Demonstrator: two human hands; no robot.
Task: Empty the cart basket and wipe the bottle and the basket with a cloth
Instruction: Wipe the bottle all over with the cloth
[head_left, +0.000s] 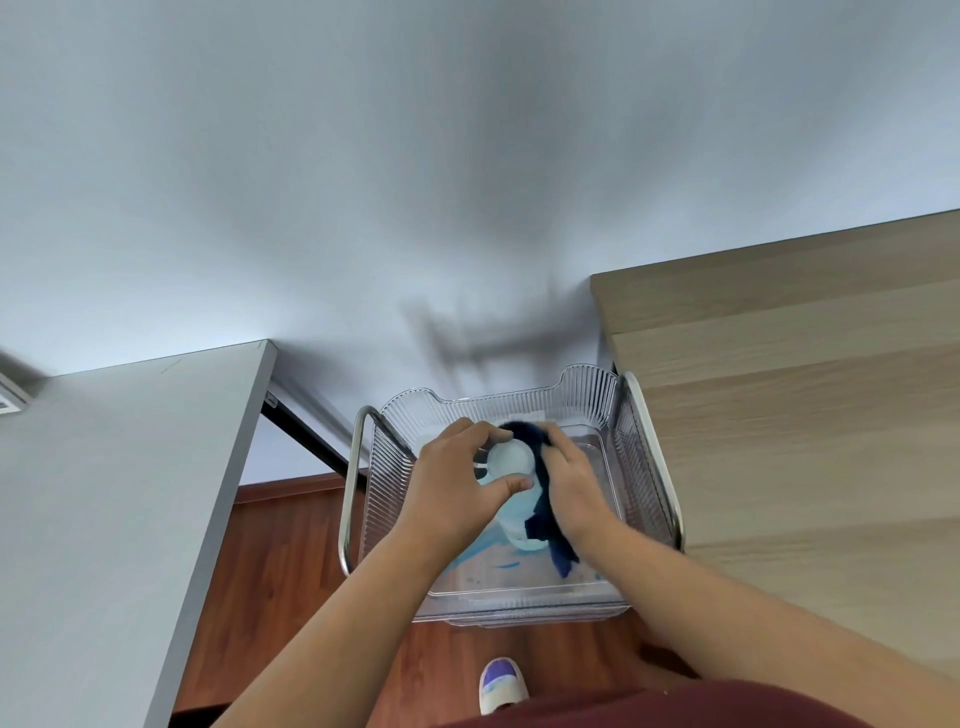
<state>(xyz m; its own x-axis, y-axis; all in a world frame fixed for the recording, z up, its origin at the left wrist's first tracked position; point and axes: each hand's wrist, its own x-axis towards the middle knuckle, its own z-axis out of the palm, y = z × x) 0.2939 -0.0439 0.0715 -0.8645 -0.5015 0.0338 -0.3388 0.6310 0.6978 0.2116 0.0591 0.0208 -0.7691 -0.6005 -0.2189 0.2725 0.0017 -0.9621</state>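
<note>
While the left hand (457, 483) wraps around the top of a pale blue bottle (511, 478), thumb on the near side and fingers curled over the far side of its whitish cap, the right hand (569, 478) presses a dark navy cloth (545, 512) against the bottle's right flank. The cloth drapes from the cap area down along the bottle, its loose end hanging toward the basket floor. The bottle stands roughly upright inside a clear ribbed plastic basket (395, 467), which sits in the metal frame of a cart (349, 488) whose rounded rails show on both sides. Blue smears or printed shapes show through the basket's bottom near the front edge; which they are cannot be told. A grey tabletop (119, 493) lies to the left of the cart and a light wooden surface (805, 415) to the right, just beside the rail. Below, a shoe (501, 683) with a purple toe rests on the reddish wood floor (275, 597).
</note>
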